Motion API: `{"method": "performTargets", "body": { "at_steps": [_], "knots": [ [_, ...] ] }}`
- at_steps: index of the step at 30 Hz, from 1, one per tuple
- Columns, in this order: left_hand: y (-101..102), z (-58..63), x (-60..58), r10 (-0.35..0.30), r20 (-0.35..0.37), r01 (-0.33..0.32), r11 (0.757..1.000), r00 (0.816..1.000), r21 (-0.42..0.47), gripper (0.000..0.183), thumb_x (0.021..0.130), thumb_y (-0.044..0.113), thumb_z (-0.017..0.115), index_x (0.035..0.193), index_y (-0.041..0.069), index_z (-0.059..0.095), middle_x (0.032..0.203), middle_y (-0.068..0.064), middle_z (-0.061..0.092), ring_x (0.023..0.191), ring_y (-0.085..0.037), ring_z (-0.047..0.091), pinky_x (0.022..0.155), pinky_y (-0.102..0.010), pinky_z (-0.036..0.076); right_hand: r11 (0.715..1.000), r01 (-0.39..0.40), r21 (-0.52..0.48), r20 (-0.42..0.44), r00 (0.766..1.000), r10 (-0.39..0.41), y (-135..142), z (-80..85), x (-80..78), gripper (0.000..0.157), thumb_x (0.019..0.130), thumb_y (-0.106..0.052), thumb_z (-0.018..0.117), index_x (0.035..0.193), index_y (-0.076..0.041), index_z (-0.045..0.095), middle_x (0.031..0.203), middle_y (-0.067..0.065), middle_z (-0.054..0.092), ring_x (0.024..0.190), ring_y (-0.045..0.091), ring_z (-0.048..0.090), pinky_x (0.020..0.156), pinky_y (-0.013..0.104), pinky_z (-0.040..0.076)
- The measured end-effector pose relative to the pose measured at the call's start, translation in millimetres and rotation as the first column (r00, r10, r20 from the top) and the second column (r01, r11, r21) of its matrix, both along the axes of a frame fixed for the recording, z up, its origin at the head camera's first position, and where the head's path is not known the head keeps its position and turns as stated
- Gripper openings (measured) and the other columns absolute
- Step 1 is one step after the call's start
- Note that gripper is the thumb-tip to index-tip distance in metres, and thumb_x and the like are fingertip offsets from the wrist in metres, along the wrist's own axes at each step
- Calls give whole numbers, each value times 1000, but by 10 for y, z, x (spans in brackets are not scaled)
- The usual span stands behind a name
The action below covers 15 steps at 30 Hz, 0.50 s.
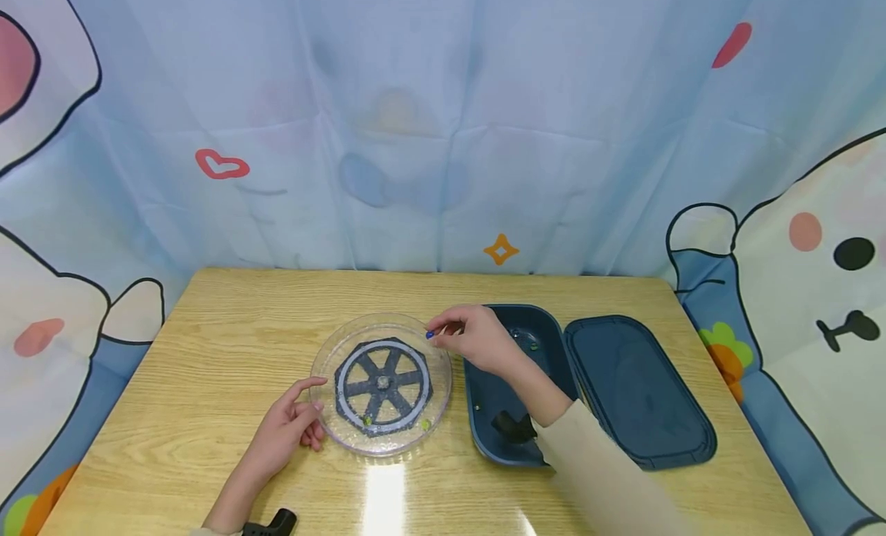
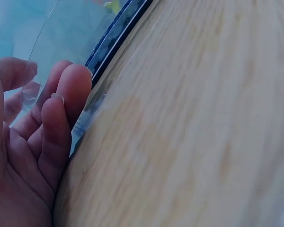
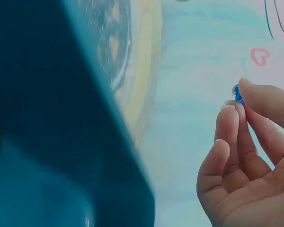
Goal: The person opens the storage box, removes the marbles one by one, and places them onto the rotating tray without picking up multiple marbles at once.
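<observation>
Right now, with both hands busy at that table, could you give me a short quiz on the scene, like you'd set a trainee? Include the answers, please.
1. What colour is the small piece pinched by the right hand?
a) red
b) blue
c) orange
2. True or false: the dark lid lies beside the tub, not over it.
3. Fill in the gap: the ___ hand touches the clear dish on the side away from the tub.

Key:
1. b, blue.
2. True; the tub stands uncovered.
3. Left; the left hand has fingers at the rim.
</observation>
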<state>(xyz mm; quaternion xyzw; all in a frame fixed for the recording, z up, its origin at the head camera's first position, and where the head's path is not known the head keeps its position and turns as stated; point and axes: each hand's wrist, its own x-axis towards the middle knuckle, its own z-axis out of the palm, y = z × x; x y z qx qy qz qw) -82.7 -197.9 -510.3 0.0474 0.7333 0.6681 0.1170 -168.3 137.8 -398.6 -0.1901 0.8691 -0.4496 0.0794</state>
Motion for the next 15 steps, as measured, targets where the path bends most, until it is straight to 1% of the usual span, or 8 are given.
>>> {"method": "performTargets", "body": {
  "at_steps": [3, 6, 9, 15],
  "knots": [
    [-2, -1, 2, 4, -2, -4, 1000, 1000, -1, 41, 104, 12, 53, 143, 4, 44, 71, -19, 62, 55, -20, 62, 54, -34, 58, 999, -30, -30, 12, 999, 30, -117, -11, 17, 13, 92, -16, 73, 105, -15, 77, 100, -3, 69, 85, 16, 61, 67, 36, 54],
    [-1, -4, 2, 4, -2, -4, 1000, 1000, -3, 41, 104, 12, 53, 143, 4, 44, 71, -19, 62, 54, -20, 62, 54, -34, 58, 996, -56, -63, 22, 998, 58, -220, -32, 33, 14, 92, -14, 73, 105, -13, 76, 100, -2, 69, 85, 17, 61, 67, 35, 55],
    [5, -5, 3, 4, 1, -4, 1000, 1000, -3, 40, 105, 12, 53, 143, 5, 44, 72, -19, 62, 55, -20, 62, 54, -34, 58, 993, -77, -94, 49, 995, 82, -299, -47, 54, 16, 92, -12, 73, 108, -9, 76, 101, 0, 68, 85, 17, 61, 67, 36, 54],
    [6, -5, 3, 6, 7, -6, 1000, 1000, 1, 40, 105, 12, 52, 143, 5, 44, 72, -19, 61, 55, -20, 62, 54, -34, 58, 991, -93, -92, 86, 991, 101, -395, -71, 82, 18, 92, -12, 74, 109, -7, 75, 99, 0, 66, 85, 17, 61, 64, 34, 53]
  ]
}}
